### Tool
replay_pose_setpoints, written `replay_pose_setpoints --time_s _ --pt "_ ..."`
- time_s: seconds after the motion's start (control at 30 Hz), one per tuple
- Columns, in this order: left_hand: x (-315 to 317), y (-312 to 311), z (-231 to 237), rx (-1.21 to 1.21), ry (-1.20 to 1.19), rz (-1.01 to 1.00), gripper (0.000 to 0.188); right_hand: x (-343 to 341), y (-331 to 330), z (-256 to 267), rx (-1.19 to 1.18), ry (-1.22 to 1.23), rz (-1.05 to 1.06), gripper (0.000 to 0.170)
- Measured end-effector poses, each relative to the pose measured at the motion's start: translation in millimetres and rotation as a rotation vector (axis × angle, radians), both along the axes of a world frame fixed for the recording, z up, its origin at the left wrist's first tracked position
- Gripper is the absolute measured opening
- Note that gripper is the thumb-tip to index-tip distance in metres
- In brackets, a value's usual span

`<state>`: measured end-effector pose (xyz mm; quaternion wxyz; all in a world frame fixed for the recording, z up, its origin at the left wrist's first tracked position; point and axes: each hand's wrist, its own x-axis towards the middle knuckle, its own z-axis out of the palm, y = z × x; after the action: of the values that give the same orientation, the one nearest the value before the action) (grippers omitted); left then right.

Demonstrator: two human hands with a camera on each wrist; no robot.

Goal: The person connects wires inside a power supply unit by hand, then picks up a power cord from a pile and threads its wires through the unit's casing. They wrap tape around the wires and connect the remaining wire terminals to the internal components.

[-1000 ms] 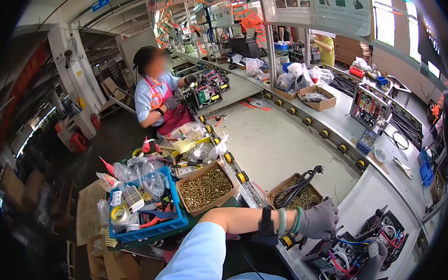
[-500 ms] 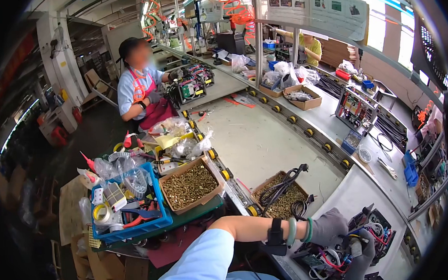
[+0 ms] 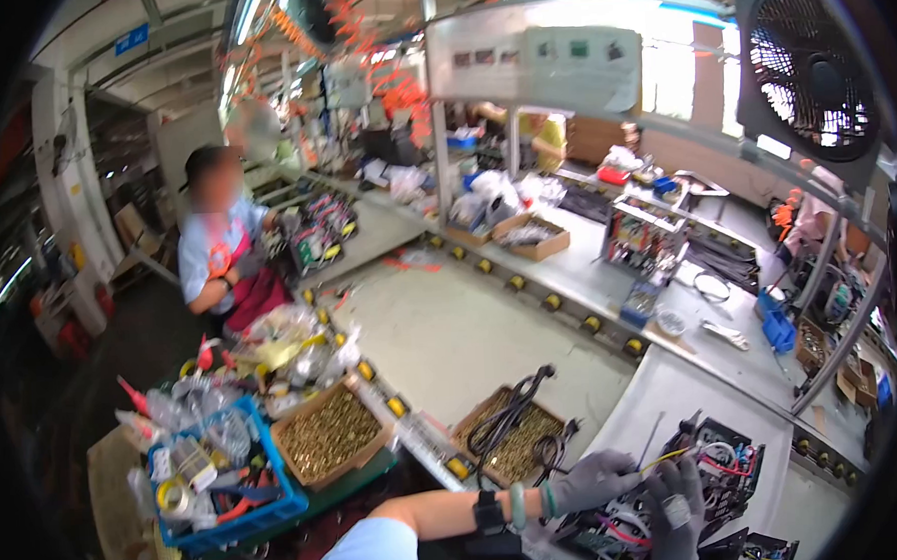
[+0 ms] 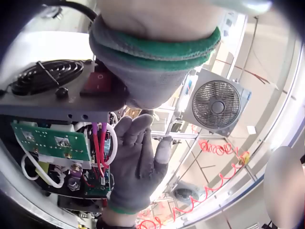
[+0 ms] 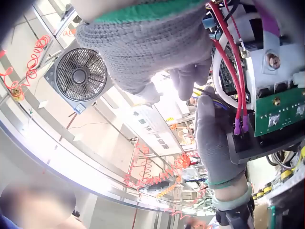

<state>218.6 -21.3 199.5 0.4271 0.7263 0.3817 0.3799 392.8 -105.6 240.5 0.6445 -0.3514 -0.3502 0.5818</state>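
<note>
Both hands wear grey gloves and meet over an open electronic unit with a black case, coloured wires and a green circuit board. My left hand pinches at a yellow and blue wire bundle. From beside its fingertips a thin dark strip sticks up. My right hand has its bent fingers at the same wires, facing the left fingertips. Red wires and a white one loop beside the hands. A red rocker switch shows on the panel.
A box of brass fittings with a black power cord on it stands left of the unit. Farther left are another fittings box and a blue tool crate. A person works across the line. Rollers edge the bench.
My left hand has come from near the fittings box to the wires, meeting the right hand. The head view has swung rightward, so the scene shifts left. A thin dark strip now shows by the left fingertips.
</note>
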Motion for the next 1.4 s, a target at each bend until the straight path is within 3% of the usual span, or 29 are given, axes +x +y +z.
replay_pose_setpoints --time_s 0.07,0.1,0.17,0.2,0.23,0.27,0.37,0.4,0.57,0.7,0.77,1.03,1.07,1.2,1.33,1.4 --pt "-5 -8 21 -0.120 -0.019 0.007 0.023 0 3 -15 -0.002 -0.114 -0.048 0.070" --pt "-5 -10 20 -0.171 -0.101 -0.013 0.022 -2 9 -18 0.181 -0.215 0.045 0.060" --pt "-5 -11 17 -0.198 -0.163 0.006 0.024 -4 -2 -27 0.231 -0.478 0.063 0.043" --pt "-3 -8 8 -0.210 -0.256 0.023 0.024 -6 -4 -21 0.218 -0.527 0.111 0.057" --pt "0 -9 -4 -0.234 -0.348 0.046 0.024 -9 -2 -24 0.216 -0.607 0.045 0.047" --pt "-2 -11 0 -0.295 -0.396 0.045 0.024 -8 2 -32 0.194 -0.550 0.056 0.049" --pt "6 -23 1 -0.045 -0.286 0.180 0.022 -12 1 -25 0.167 -0.569 0.050 0.048" --pt "6 -22 0 -0.061 -0.285 0.178 0.022 -12 0 -25 0.150 -0.554 0.040 0.048" --pt "4 -19 7 0.209 0.090 0.133 0.016 -15 -1 -7 0.054 -0.386 -0.009 0.048" --pt "1 -19 12 0.392 0.053 0.091 0.015 -9 1 -4 -0.006 -0.339 0.087 0.043" --pt "0 -20 15 0.354 0.067 0.086 0.016 -9 1 -7 0.019 -0.451 0.097 0.040" --pt "-2 -25 17 0.336 0.043 0.078 0.020 -14 -1 -1 0.029 -0.449 0.070 0.034" --pt "-3 -25 18 0.343 0.042 0.076 0.020 -12 2 -6 0.106 -0.540 0.016 0.032" --pt "-4 -20 16 0.336 0.081 -0.009 0.022 -12 15 7 0.372 -0.857 -0.103 0.021" --pt "-15 6 8 0.411 -0.052 -0.349 0.025 -17 27 22 0.380 -0.953 -0.128 0.016" --pt "-31 8 35 0.162 -0.119 -0.504 0.028 -16 30 28 0.208 -0.820 -0.049 0.016"
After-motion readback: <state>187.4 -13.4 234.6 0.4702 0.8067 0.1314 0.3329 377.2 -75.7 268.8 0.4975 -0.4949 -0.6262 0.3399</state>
